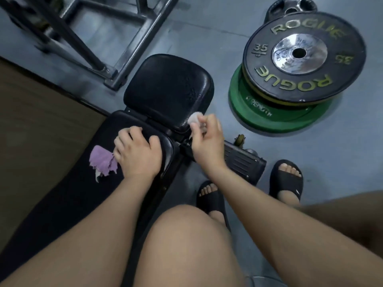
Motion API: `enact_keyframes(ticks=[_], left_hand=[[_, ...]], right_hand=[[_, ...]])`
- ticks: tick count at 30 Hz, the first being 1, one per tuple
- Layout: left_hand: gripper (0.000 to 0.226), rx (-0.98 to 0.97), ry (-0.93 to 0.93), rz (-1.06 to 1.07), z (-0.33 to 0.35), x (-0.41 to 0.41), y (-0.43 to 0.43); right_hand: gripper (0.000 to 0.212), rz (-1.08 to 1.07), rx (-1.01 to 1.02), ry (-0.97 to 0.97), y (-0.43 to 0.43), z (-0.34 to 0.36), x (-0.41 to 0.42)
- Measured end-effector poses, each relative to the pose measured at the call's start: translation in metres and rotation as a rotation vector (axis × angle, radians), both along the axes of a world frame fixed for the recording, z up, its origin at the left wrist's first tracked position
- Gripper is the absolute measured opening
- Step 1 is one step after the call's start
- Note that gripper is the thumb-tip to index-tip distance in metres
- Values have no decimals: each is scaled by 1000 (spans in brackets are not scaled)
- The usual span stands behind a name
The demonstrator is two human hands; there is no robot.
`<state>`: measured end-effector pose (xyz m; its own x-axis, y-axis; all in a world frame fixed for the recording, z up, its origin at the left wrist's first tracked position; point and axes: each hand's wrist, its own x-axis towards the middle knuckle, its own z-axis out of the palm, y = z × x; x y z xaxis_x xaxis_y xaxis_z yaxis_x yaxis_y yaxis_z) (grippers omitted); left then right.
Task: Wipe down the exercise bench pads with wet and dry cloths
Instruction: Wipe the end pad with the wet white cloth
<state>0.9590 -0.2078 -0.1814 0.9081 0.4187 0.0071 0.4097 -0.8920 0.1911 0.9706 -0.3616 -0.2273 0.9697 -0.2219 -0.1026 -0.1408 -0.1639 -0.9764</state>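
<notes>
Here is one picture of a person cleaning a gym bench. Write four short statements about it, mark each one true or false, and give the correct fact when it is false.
1. The right hand pinches a pale crumpled cloth at the edge of the small black padded seat. True.
2. The purple cloth lies on the floor. False: it lies on the long black bench pad, against the left hand.
3. The black round weight plate marked 35 rests on a green round weight plate. True.
4. The person wears closed white shoes. False: they wear black open-toed slides.
</notes>
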Motion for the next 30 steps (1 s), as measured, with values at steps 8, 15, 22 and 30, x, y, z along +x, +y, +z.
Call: enact_keyframes(ticks=[8, 15, 22, 30], left_hand=[[43, -8, -68, -57, -17, 19, -21], [40, -1, -110, -52, -16, 19, -25], [33, 2, -133, -54, -18, 19, -24], [31, 30, -144, -46, -20, 20, -25]], right_hand=[[21, -210, 158, 115, -39, 0, 85], [11, -108, 180, 125, 14, -12, -7], [18, -107, 240, 97, -5, -14, 23], [11, -4, 243, 172, -61, 9, 153]])
